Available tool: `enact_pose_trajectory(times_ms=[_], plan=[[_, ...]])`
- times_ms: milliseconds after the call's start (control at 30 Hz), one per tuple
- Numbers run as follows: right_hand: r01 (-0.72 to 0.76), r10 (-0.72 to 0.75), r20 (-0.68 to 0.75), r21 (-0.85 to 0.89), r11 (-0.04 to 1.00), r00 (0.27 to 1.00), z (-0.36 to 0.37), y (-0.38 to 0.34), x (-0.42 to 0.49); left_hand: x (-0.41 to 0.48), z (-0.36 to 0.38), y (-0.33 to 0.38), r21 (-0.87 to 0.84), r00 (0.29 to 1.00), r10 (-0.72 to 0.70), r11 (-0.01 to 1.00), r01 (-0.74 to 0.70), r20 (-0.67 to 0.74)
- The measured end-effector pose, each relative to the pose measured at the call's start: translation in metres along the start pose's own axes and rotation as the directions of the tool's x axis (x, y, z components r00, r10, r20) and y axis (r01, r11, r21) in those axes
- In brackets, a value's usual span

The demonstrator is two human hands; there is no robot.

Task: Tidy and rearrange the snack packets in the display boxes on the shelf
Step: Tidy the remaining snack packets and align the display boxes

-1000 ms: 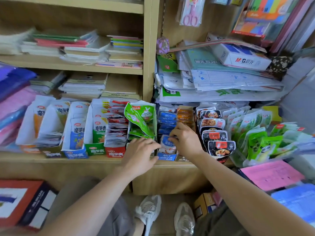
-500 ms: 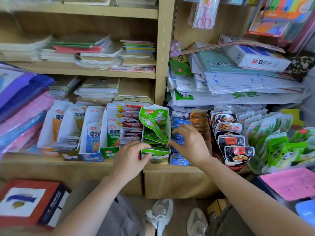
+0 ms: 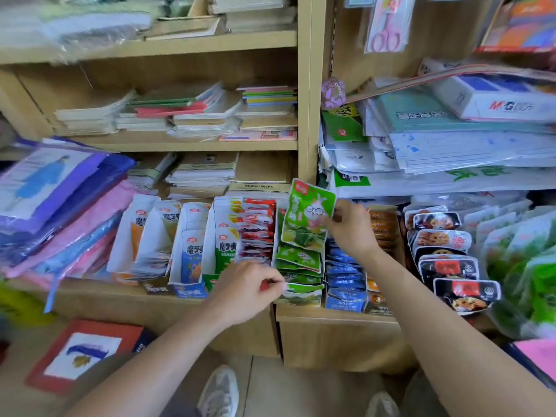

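Pinching the right edge of a green snack packet [image 3: 307, 218], the right hand [image 3: 352, 233] holds it upright in the head view, just above the row of green packets [image 3: 298, 260] stacked in their display box [image 3: 301, 300]. The thumb and fingers [image 3: 337, 216] are curled onto the packet's side, and its printed face is turned toward the camera.

The left hand [image 3: 246, 290] sits lower, at the front of the same box, its fingers clenched with the tips close to the frontmost green packet; I cannot tell whether they grasp anything.

All the display boxes stand side by side on the wooden shelf [image 3: 331, 319]. Left of the green row is a box of red packets [image 3: 258, 227], then several boxes of white packets [image 3: 192, 257]. Right of it, just beside the right wrist, runs a row of blue packets [image 3: 343, 275], then orange packets [image 3: 383, 224], then black packets [image 3: 451, 266] fanned toward the front.

Notebooks [image 3: 180, 115] lie piled on the shelf above, pink scissors [image 3: 386, 31] hang in a sleeve at the upper right, and two pale shoes [image 3: 219, 392] show on the floor below.
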State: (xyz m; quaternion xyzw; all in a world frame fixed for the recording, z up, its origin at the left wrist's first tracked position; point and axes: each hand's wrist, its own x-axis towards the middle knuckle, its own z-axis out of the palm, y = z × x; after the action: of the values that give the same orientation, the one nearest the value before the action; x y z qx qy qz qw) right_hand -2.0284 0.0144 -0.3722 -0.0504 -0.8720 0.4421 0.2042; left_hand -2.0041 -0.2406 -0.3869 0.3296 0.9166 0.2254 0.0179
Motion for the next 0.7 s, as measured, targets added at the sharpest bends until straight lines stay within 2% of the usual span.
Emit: enact_pose_trajectory(times_ms=[67,167,233,300,367,433,467,600,700], plan=[[-0.033,0.037,-0.019,0.149,0.988,0.999,-0.008,0.005,0.002,0.006,-0.003,-0.003,-0.010,0.997,0.012,1.000,-0.012,-0.075],[-0.032,0.030,0.010,0.201,0.979,0.999,-0.004,0.010,0.007,0.014,-0.005,-0.007,-0.022,0.969,0.015,1.000,-0.021,-0.245],[0.047,-0.050,0.026,0.111,0.993,0.998,-0.001,0.008,0.013,0.016,-0.006,-0.008,-0.005,0.926,0.029,0.999,-0.034,-0.376],[0.155,-0.146,0.097,-0.089,0.984,0.984,0.006,0.010,0.017,0.020,-0.005,-0.010,0.023,0.871,0.051,0.999,-0.045,-0.489],[0.280,-0.216,0.215,-0.336,0.899,0.953,0.017,0.014,0.014,0.024,-0.001,-0.015,0.044,0.829,0.073,0.997,-0.058,-0.555],[0.356,-0.246,0.280,-0.469,0.808,0.928,0.025,0.017,0.010,0.027,0.001,-0.020,0.049,0.825,0.073,0.997,-0.055,-0.560],[0.359,-0.251,0.279,-0.462,0.811,0.927,0.025,0.016,0.008,0.029,0.001,-0.022,0.033,0.839,0.066,0.998,-0.056,-0.540],[0.309,-0.272,0.190,-0.201,0.930,0.943,0.009,0.008,-0.001,0.035,0.001,-0.024,-0.013,0.913,0.050,0.998,-0.061,-0.404],[0.350,-0.317,0.190,-0.179,0.919,0.929,0.006,0.006,-0.008,0.040,-0.002,-0.022,0.016,0.904,0.101,0.994,-0.104,-0.416]])
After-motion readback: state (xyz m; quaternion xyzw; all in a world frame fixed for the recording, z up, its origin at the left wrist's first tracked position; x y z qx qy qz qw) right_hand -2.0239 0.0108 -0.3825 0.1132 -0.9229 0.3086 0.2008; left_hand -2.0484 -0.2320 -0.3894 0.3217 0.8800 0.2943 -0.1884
